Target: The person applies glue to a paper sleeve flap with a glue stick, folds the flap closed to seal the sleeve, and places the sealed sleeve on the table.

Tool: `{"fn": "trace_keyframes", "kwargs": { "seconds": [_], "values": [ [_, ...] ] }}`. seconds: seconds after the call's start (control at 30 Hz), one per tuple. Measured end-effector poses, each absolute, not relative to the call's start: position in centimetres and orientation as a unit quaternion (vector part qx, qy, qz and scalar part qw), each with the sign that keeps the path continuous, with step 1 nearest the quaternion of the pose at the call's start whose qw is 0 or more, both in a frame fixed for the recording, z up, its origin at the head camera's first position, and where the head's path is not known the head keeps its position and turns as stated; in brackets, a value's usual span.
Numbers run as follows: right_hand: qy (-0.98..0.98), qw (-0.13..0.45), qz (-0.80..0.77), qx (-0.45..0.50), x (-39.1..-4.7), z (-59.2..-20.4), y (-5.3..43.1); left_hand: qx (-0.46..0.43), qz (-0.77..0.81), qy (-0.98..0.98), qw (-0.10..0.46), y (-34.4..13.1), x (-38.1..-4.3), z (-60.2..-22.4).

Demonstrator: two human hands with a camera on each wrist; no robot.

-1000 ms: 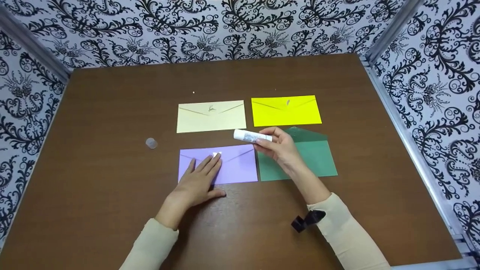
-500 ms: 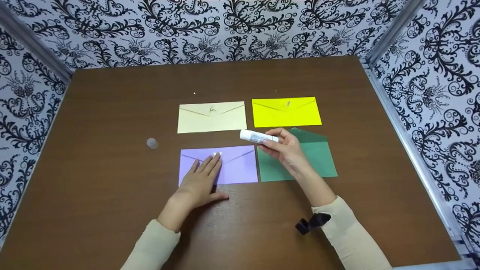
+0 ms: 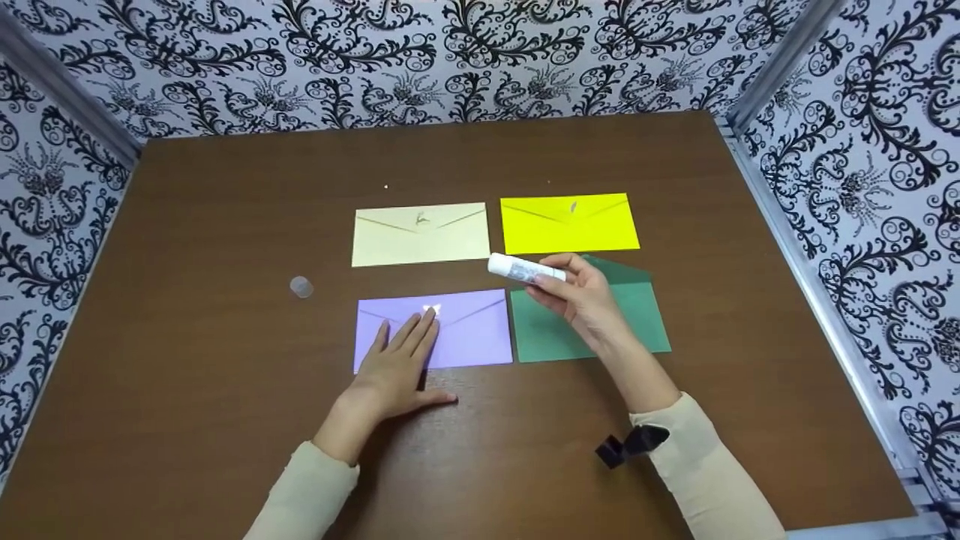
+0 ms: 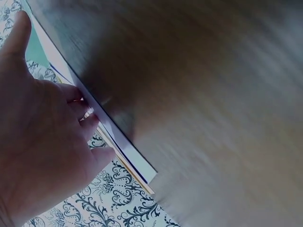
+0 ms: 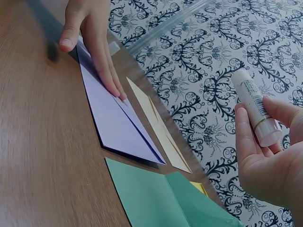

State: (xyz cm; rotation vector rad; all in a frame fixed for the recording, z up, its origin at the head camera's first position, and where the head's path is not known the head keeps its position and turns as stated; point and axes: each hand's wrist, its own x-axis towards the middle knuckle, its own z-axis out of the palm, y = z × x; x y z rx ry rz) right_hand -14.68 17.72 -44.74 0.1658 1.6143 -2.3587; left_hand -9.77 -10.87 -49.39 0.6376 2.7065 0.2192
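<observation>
My left hand lies with straight fingers on the purple envelope, its fingertips at the tip of the folded flap, beside a small pale mark. In my right hand is a white glue stick, pinched between thumb and fingers above the green envelope. The right wrist view shows the glue stick without a cap at the near end's clear collar. The green envelope's flap is unfolded, pointing away; my right hand covers part of it.
Behind lie a cream envelope and a yellow envelope, both with flaps folded down. A small translucent cap sits left of the envelopes on the brown table. Patterned walls enclose the back and sides.
My right hand has moved a little to the right with the glue stick, farther over the green envelope. The left hand stays on the purple envelope, its fingertips sliding back slightly.
</observation>
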Motion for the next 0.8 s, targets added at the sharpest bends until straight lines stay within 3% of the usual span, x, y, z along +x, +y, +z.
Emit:
{"fn": "trace_keyframes", "kwargs": {
  "seconds": [0.3,0.53,0.8],
  "values": [
    [0.545,0.131,-0.826,0.059,-14.5,-45.0,19.2,0.223,0.099,0.953,0.178,-11.0,-9.9,-49.7],
    [0.545,0.124,-0.827,0.063,-14.3,-44.6,20.5,0.226,0.133,0.955,0.136,-11.4,-10.3,-49.4],
    [0.542,0.117,-0.83,0.068,-14.3,-44.2,22.2,0.287,0.15,0.938,0.124,-9.1,-10.8,-48.1]
  ]
}}
